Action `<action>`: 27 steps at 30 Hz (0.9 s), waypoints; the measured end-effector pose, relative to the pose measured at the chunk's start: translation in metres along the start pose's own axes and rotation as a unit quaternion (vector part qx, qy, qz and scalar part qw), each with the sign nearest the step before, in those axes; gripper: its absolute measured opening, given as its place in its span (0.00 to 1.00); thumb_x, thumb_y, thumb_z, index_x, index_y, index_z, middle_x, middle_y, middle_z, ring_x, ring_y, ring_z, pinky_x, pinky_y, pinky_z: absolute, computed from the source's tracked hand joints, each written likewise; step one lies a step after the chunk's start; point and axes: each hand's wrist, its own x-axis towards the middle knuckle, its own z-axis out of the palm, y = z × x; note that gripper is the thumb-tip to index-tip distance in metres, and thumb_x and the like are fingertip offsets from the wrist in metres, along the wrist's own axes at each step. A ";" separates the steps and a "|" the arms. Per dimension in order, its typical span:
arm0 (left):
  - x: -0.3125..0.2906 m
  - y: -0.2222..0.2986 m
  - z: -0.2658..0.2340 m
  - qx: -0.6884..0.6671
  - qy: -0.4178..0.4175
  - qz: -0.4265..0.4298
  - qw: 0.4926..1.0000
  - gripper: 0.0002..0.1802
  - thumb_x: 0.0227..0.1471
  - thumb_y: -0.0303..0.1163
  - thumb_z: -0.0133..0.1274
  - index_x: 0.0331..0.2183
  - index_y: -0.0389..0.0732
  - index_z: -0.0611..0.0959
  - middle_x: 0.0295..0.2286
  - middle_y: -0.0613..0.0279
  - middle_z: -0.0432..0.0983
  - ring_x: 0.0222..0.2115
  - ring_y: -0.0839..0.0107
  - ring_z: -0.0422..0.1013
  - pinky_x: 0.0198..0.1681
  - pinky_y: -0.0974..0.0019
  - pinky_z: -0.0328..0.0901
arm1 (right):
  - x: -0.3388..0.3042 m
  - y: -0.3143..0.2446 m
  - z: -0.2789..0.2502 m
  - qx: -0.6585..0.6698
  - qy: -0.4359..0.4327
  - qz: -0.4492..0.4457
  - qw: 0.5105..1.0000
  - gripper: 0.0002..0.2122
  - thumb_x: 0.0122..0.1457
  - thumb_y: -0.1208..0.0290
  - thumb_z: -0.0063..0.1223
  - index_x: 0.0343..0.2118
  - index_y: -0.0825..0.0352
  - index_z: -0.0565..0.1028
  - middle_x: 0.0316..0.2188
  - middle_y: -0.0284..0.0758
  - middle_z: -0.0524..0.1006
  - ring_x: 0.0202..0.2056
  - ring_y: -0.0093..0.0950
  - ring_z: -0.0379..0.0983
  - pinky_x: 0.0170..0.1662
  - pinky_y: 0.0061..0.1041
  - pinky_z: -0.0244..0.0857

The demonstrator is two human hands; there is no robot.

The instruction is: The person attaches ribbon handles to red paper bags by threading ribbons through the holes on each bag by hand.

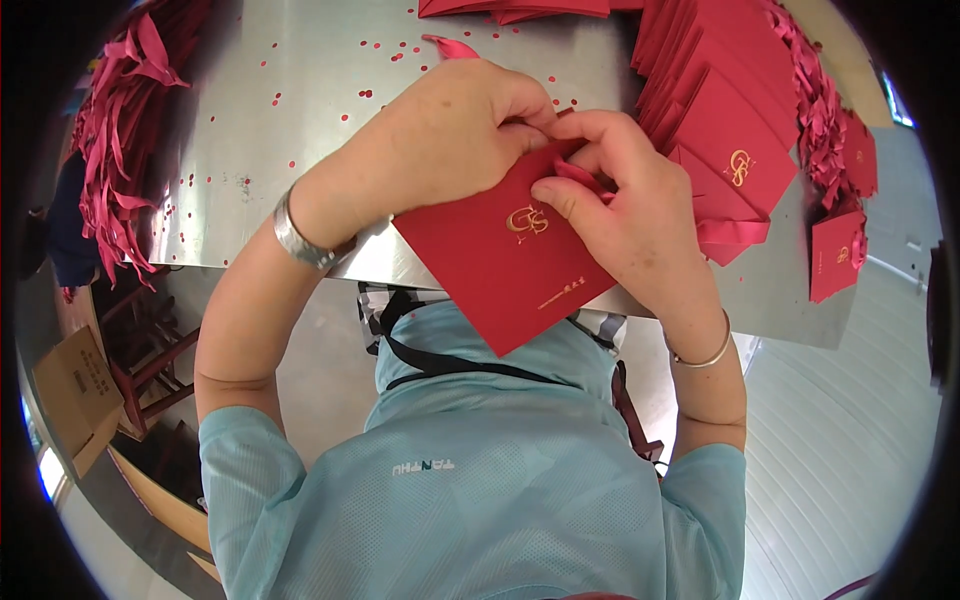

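A flat red paper gift bag (500, 260) with gold print is held at a slant over the table's near edge, its lower corner toward my body. At its top edge my left hand (470, 125) is closed, fingers curled in; the back of the hand hides the exact grip. Beyond that hand a pink-red ribbon end (452, 47) sticks out. Between thumb and fingers, my right hand (640, 210) pinches a ribbon loop (583, 180) against the bag's top. Both hands nearly meet there.
A metal table (300, 150) carries scattered small red paper dots. Loose ribbons (120, 150) hang over its left end. To the right lie fanned red bags (720, 120), one with a ribbon handle (735, 232), and more ribbons (820, 100). A cardboard box (80, 390) stands at lower left.
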 end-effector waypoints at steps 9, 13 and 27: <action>-0.027 -0.027 -0.023 0.257 0.215 -0.019 0.942 0.08 0.50 0.27 0.48 0.29 0.37 0.81 0.27 0.50 0.77 0.30 0.48 0.73 0.35 0.52 0.67 | 0.003 0.005 0.002 -0.046 -0.071 0.073 0.994 0.27 0.48 0.68 0.62 0.52 0.63 0.67 0.30 0.44 0.79 0.34 0.44 0.76 0.38 0.37 0.69; -0.038 -0.041 -0.022 0.225 0.255 -0.022 0.940 0.08 0.52 0.29 0.50 0.32 0.39 0.82 0.30 0.52 0.77 0.30 0.50 0.73 0.34 0.53 0.68 | 0.008 0.009 0.004 -0.061 -0.064 0.079 0.993 0.28 0.47 0.70 0.63 0.53 0.63 0.68 0.30 0.43 0.79 0.34 0.41 0.77 0.40 0.33 0.69; -0.074 -0.006 0.024 0.107 0.202 -0.069 0.971 0.12 0.42 0.31 0.60 0.32 0.40 0.79 0.34 0.55 0.73 0.39 0.54 0.71 0.41 0.55 0.67 | -0.048 0.013 -0.064 0.004 -0.089 0.095 0.992 0.26 0.51 0.82 0.51 0.56 0.69 0.66 0.26 0.32 0.74 0.27 0.21 0.70 0.32 0.18 0.64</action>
